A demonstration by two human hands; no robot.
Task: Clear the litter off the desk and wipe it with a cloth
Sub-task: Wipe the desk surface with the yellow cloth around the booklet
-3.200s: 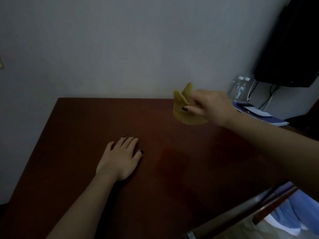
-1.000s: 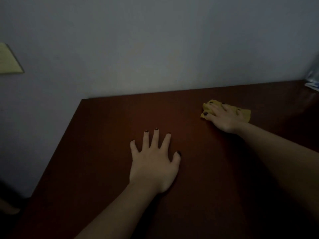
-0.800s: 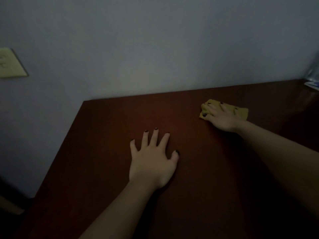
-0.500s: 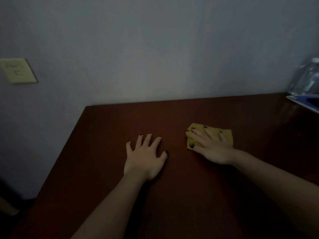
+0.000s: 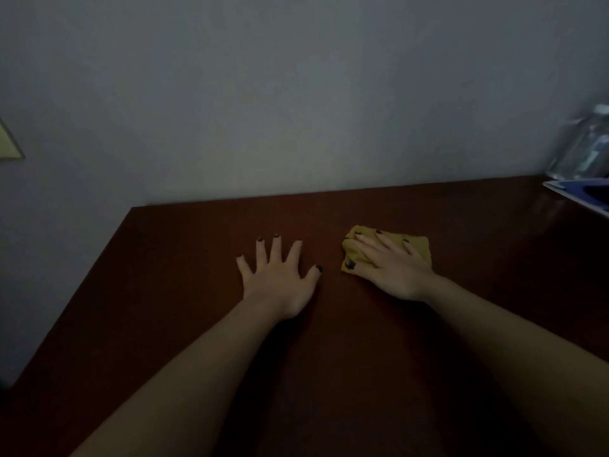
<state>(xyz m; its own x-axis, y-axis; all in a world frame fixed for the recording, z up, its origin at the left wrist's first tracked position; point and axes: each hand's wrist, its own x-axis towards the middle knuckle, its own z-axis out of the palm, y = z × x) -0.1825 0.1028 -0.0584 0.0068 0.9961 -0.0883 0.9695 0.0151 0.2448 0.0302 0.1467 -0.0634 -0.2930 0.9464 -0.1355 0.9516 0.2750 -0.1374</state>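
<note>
We look down on a dark reddish-brown counter [image 5: 158, 291] set against a pale wall, in dim light. Our left hand [image 5: 276, 278] lies flat on the bare wood, fingers spread and straight, holding nothing. Just to its right, our right hand [image 5: 390, 270] presses palm-down on a yellow cloth [image 5: 419, 249], its fingers stretched across the cloth, which lies on the counter toward the back edge. At the far right we see a blurred clear bottle [image 5: 586, 150] and a blue flat object [image 5: 575, 190].

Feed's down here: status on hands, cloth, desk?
Left hand flat on desk, open. Right hand pressing yellow cloth flat on desk. Bottle and blue item far right, apart from cloth.
</note>
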